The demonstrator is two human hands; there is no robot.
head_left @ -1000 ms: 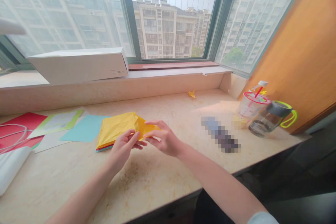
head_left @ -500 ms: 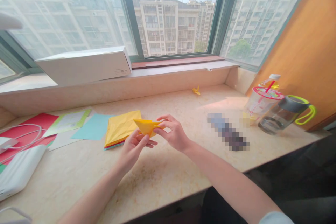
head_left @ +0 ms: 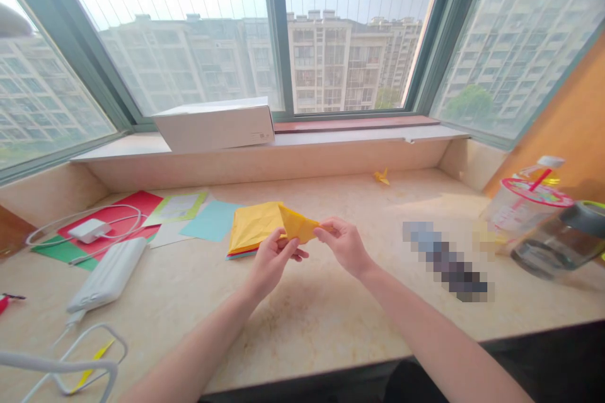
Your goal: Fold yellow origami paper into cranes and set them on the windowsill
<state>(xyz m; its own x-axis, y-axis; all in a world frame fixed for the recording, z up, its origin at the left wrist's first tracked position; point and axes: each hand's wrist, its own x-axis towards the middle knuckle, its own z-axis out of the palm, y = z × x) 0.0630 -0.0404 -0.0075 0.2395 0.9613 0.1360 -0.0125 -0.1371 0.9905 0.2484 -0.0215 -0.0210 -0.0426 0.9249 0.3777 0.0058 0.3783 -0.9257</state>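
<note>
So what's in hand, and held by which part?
Folded yellow paper: the left hand holds its lower edge, the right hand pinches its right tip.

Relative to the preceding view, the upper edge of the folded sheet of bright-yellow paper (head_left: 299,223) now slopes down toward the right hand (head_left: 347,245), and a narrow yellow strip (head_left: 103,351) has entered view, well left of the left hand (head_left: 273,258).

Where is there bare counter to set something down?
Bare: between the left forearm and the long white block; also between the right hand and the yellow paper crane. Crowded: left, around the charger; right, around the lidded cup and bottles.
</note>
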